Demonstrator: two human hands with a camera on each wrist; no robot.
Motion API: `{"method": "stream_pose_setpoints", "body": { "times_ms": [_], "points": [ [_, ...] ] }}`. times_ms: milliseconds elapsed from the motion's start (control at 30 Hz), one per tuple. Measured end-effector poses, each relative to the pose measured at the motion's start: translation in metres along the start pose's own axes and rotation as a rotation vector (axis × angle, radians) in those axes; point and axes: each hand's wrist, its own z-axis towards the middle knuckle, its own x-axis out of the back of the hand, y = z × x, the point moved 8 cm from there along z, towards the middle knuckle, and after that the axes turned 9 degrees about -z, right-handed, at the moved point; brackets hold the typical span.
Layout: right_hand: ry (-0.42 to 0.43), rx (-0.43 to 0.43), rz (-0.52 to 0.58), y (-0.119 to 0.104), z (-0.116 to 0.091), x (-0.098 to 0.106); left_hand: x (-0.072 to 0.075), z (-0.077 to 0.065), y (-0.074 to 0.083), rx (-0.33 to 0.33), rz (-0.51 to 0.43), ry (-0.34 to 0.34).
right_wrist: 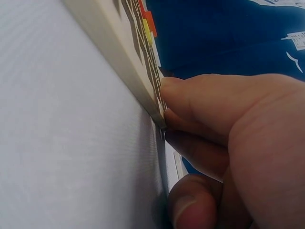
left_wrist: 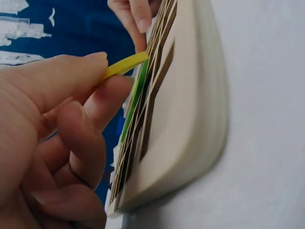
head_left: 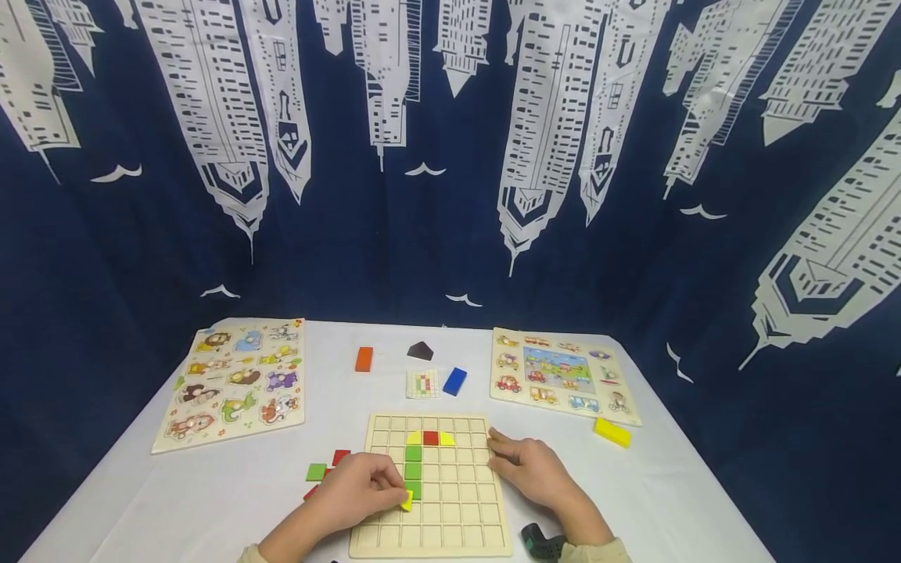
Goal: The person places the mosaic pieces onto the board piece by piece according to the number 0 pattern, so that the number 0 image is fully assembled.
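Note:
My left hand (head_left: pixel 362 491) pinches a small yellow tile (left_wrist: pixel 127 65) between thumb and index finger, its other fingers curled. The tile meets the lower end of a column of green tiles (head_left: pixel 413 471) on a wooden grid board (head_left: pixel 464 536). At the top of that column lie a red tile (head_left: pixel 431 439) and two yellow tiles (head_left: pixel 446 439) with one rounded corner each. My right hand (head_left: pixel 531 469) touches the board's right edge with thumb and fingertips. In the right wrist view, the thumb (right_wrist: pixel 200 93) lies against that edge; some of the other fingers are partly hidden.
Loose red and green tiles (head_left: pixel 316 472) lie left of the board, partly behind my left hand. Beyond it are a pattern card (head_left: pixel 422 383), blue (head_left: pixel 454 381), orange (head_left: pixel 364 359) and black pieces. Picture puzzles (head_left: pixel 239 383) stand at both sides; a yellow block (head_left: pixel 612 432) lies right.

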Motion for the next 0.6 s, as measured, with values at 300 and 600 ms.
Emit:
{"method": "stream_pose_setpoints", "body": {
  "times_ms": [300, 600],
  "points": [
    [0.000, -0.004, 0.003, -0.001, 0.002, 0.000, -0.015, -0.003, 0.002, 0.003, -0.011, -0.095],
    [-0.001, -0.005, 0.011, -0.001, 0.002, -0.001, -0.016, -0.002, 0.004, -0.117, 0.088, -0.113]
  ]
}}
